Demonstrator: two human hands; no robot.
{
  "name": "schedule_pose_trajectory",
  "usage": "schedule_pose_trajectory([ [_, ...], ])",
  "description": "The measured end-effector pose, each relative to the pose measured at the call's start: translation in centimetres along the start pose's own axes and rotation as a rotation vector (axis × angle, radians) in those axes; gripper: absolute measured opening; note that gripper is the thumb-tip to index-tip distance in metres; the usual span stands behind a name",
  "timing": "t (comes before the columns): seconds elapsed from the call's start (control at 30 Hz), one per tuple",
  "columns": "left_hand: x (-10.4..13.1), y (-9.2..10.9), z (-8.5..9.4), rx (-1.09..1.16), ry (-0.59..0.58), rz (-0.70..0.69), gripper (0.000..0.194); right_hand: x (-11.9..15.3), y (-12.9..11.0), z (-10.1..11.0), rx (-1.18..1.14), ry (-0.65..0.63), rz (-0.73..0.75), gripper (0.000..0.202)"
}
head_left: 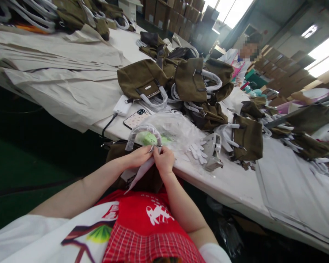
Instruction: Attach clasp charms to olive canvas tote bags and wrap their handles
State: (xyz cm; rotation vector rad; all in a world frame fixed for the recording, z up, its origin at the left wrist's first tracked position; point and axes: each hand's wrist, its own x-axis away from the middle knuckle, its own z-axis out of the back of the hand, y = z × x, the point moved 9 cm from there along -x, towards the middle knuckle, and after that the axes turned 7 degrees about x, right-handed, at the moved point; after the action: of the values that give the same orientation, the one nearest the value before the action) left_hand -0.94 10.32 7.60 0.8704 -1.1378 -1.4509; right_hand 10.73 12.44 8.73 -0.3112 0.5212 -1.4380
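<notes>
A dark olive handbag (116, 152) rests against the table's front edge at my lap. Its arched handle (145, 128) stands up, covered in pale wrapping. At the handle's right-hand end, my left hand (140, 156) and my right hand (165, 160) meet with fingertips closed. Both pinch a white wrapping strip (143, 172) there, and its loose tail hangs down toward my red apron. My fingers cover the exact spot where strip and handle join. Just beyond the handle lie clear plastic bags (178, 128) and a light green packet (148, 138).
A phone (136, 118) and a white power bank (122, 106) with a cable lie ahead. Several olive handbags (190, 80) are piled behind them. White gloves (199, 152) and another bag (248, 138) lie to the right. A co-worker (239, 62) is at the far side.
</notes>
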Motion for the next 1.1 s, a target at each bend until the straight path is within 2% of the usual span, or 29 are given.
schedule_pose_trajectory([
  [0.17, -0.2, -0.9, -0.2, -0.175, 0.037, 0.076, 0.024, 0.1, 0.0, -0.5, 0.029, -0.062, 0.028, 0.042],
  [0.37, -0.2, -0.1, -0.2, -0.376, 0.016, 0.174, 0.020, -0.1, 0.2, -1.1, 0.029, -0.197, 0.075, 0.037],
  [0.47, -0.2, 0.2, -0.6, -0.459, -0.003, 0.217, 0.020, 0.0, -0.2, -1.1, 0.032, -0.242, 0.177, 0.038],
  [0.6, -0.4, 0.4, -1.2, -0.499, 0.000, 0.252, 0.016, 0.1, -0.6, -1.1, 0.009, -0.293, 0.281, 0.038],
  [0.77, -0.1, -0.1, -0.8, -0.457, 0.036, 0.236, 0.028, 0.4, -0.2, -1.4, 0.028, -0.314, 0.332, 0.034],
  [0.83, 0.3, -0.7, -0.1, -0.328, 0.059, 0.231, 0.033, 0.6, -0.1, -1.2, 0.041, -0.275, 0.342, 0.034],
  [0.9, 0.9, -2.3, 0.2, 0.085, 0.064, 0.311, 0.039, 0.9, 0.1, -1.0, 0.045, -0.231, 0.343, 0.034],
  [0.97, 1.8, -3.6, -0.8, 0.561, 0.014, 0.432, 0.044, 1.1, 0.1, -0.8, 0.034, -0.210, 0.349, 0.034],
  [1.0, 2.2, -3.9, -1.6, 0.720, -0.023, 0.484, 0.046, 1.2, 0.0, -0.8, 0.023, -0.209, 0.353, 0.034],
  [1.1, 2.8, -4.0, -2.7, 0.810, -0.061, 0.532, 0.046, 1.1, 0.0, -0.7, -0.036, -0.225, 0.346, 0.034],
])
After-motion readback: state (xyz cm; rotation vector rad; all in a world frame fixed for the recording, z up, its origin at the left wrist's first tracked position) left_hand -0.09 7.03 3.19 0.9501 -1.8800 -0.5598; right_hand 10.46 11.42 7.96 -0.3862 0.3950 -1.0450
